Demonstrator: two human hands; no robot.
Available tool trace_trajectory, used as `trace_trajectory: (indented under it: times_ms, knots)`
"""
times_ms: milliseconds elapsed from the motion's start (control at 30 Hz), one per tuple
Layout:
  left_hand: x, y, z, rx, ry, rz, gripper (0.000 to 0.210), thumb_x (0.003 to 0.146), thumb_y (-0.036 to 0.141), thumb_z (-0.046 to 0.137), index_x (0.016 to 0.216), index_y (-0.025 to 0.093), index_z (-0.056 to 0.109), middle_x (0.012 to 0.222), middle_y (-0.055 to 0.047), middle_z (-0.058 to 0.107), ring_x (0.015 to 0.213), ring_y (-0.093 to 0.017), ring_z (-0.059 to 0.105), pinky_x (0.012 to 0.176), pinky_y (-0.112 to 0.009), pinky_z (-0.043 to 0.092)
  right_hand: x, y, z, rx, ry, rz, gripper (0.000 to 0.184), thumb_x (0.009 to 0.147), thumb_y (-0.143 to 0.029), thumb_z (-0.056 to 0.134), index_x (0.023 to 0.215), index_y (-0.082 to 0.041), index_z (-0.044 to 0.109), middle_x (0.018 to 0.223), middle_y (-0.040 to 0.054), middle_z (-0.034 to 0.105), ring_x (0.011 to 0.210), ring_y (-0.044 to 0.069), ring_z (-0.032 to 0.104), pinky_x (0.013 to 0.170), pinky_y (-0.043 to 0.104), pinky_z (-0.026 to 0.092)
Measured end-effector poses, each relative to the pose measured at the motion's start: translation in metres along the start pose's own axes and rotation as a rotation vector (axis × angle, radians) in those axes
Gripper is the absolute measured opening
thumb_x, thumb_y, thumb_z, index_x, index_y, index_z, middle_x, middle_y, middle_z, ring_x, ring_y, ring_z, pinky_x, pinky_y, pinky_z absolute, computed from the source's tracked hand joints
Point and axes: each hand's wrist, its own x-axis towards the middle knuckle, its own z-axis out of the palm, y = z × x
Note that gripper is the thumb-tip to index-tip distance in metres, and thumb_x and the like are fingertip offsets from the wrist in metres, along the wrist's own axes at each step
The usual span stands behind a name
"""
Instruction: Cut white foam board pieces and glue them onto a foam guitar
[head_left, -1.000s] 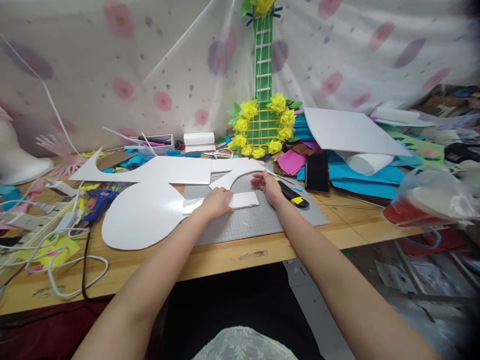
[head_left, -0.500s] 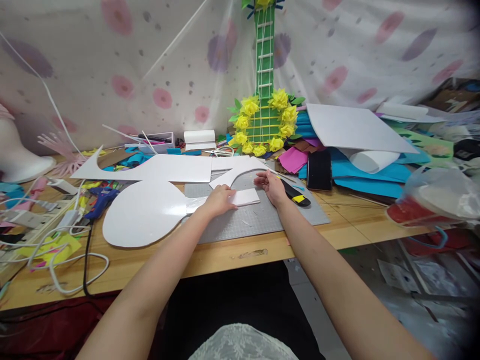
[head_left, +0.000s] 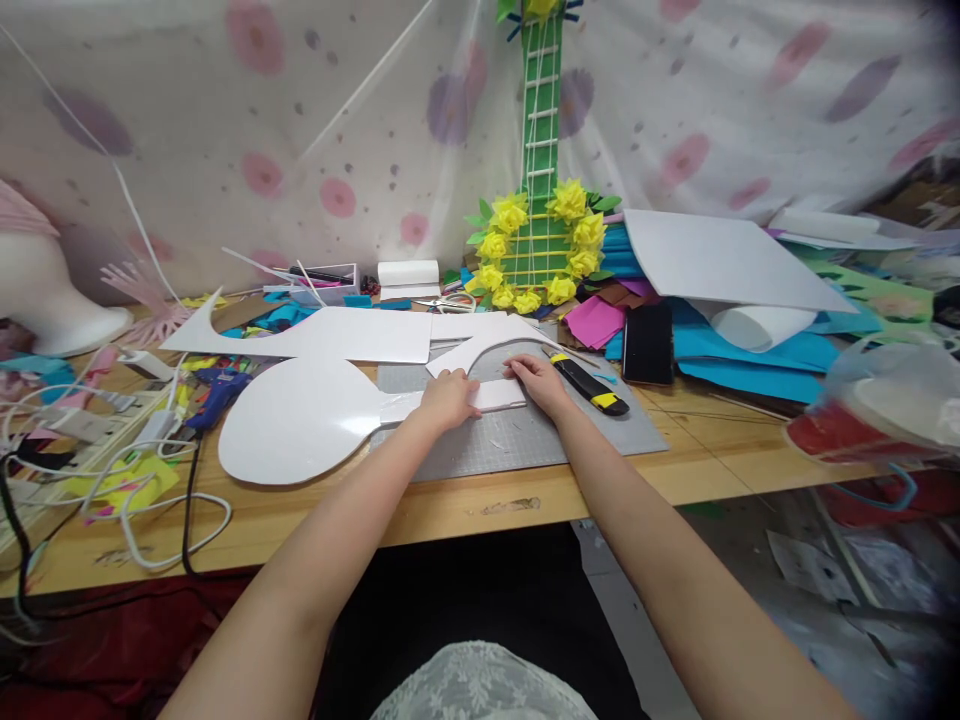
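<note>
A white foam board cutout (head_left: 300, 420) with a rounded body and a long narrow neck lies flat, its neck across the grey cutting mat (head_left: 480, 455). My left hand (head_left: 450, 398) is closed over the neck, fingers across it and thumb at its near side. At the neck's right end, the bent fingers of my right hand (head_left: 538, 382) hold its far edge; the exact grip is partly hidden. A black and yellow utility knife (head_left: 585, 382) lies just right of that hand. Behind the neck is a curved white board offcut (head_left: 480, 345).
A green paper guitar with yellow flowers (head_left: 536, 240) stands at the back. A phone (head_left: 649, 345) and stacked coloured sheets (head_left: 750, 365) lie right. Left are a blue glue gun (head_left: 217, 398), tangled white cables (head_left: 142, 520) and a larger white board offcut (head_left: 360, 335). A bagged red container (head_left: 840, 435) hangs at the right edge.
My right hand has moved left and down onto the neck's end, away from the knife, which now shows more fully. The left hand stays on the neck. The view has shifted slightly.
</note>
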Motion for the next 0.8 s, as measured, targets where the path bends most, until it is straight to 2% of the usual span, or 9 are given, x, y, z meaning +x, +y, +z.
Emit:
trace_trajectory:
  times_ms: [100, 167, 333, 433, 633, 733, 800]
  knots:
    - [-0.002, 0.007, 0.001, -0.017, -0.006, -0.067, 0.039, 0.074, 0.035, 0.063, 0.111, 0.024, 0.059, 0.115, -0.009, 0.054, 0.106, -0.027, 0.047, 0.085, -0.037, 0.042, -0.003, -0.001, 0.0, -0.059, -0.006, -0.029, 0.028, 0.079, -0.037, 0.046, 0.089, -0.019, 0.065, 0.077, 0.0037, 0.068, 0.075, 0.018, 0.06, 0.073, 0.032, 0.045]
    - [-0.003, 0.006, 0.004, -0.057, 0.006, -0.085, 0.039, 0.074, 0.033, 0.063, 0.112, 0.023, 0.059, 0.117, -0.009, 0.053, 0.107, -0.027, 0.046, 0.086, -0.037, 0.041, -0.006, -0.003, 0.001, -0.142, -0.031, -0.104, 0.025, 0.079, -0.034, 0.047, 0.088, -0.02, 0.066, 0.083, 0.0047, 0.067, 0.08, 0.019, 0.059, 0.076, 0.033, 0.044]
    - [-0.008, -0.01, 0.022, -0.251, 0.145, -0.03, 0.051, 0.07, 0.042, 0.066, 0.118, 0.026, 0.056, 0.12, -0.003, 0.055, 0.11, -0.021, 0.046, 0.094, -0.031, 0.038, -0.012, -0.008, 0.004, -0.392, -0.116, -0.33, 0.021, 0.08, -0.029, 0.05, 0.084, -0.021, 0.069, 0.088, 0.0063, 0.064, 0.089, 0.02, 0.055, 0.084, 0.034, 0.04]
    - [-0.011, -0.017, 0.028, -0.277, 0.216, 0.004, 0.052, 0.071, 0.044, 0.065, 0.119, 0.026, 0.056, 0.119, -0.002, 0.056, 0.109, -0.02, 0.046, 0.095, -0.031, 0.038, -0.012, -0.006, 0.005, -0.465, -0.125, -0.368, 0.021, 0.08, -0.026, 0.05, 0.086, -0.021, 0.068, 0.087, 0.0071, 0.062, 0.09, 0.02, 0.053, 0.085, 0.034, 0.039]
    - [-0.01, -0.013, 0.033, -0.272, 0.195, -0.027, 0.051, 0.071, 0.044, 0.065, 0.119, 0.026, 0.056, 0.121, -0.003, 0.055, 0.111, -0.021, 0.046, 0.095, -0.033, 0.038, -0.01, -0.001, 0.004, -0.509, -0.128, -0.395, 0.019, 0.08, -0.025, 0.051, 0.086, -0.022, 0.068, 0.087, 0.0065, 0.062, 0.091, 0.021, 0.051, 0.085, 0.034, 0.038]
    - [-0.012, -0.008, 0.028, -0.277, 0.24, -0.023, 0.059, 0.068, 0.048, 0.066, 0.121, 0.025, 0.054, 0.128, -0.004, 0.05, 0.117, -0.022, 0.042, 0.1, -0.034, 0.033, -0.01, 0.0, 0.004, -0.497, -0.134, -0.394, 0.019, 0.081, -0.027, 0.05, 0.086, -0.022, 0.068, 0.087, 0.0064, 0.062, 0.092, 0.021, 0.051, 0.086, 0.034, 0.038]
    - [-0.015, -0.009, 0.012, -0.268, 0.342, -0.039, 0.063, 0.066, 0.051, 0.066, 0.122, 0.025, 0.053, 0.133, -0.005, 0.045, 0.122, -0.023, 0.038, 0.104, -0.035, 0.028, -0.01, 0.001, 0.004, -0.482, -0.136, -0.387, 0.02, 0.081, -0.029, 0.05, 0.087, -0.022, 0.068, 0.088, 0.0065, 0.062, 0.092, 0.021, 0.051, 0.086, 0.035, 0.038]
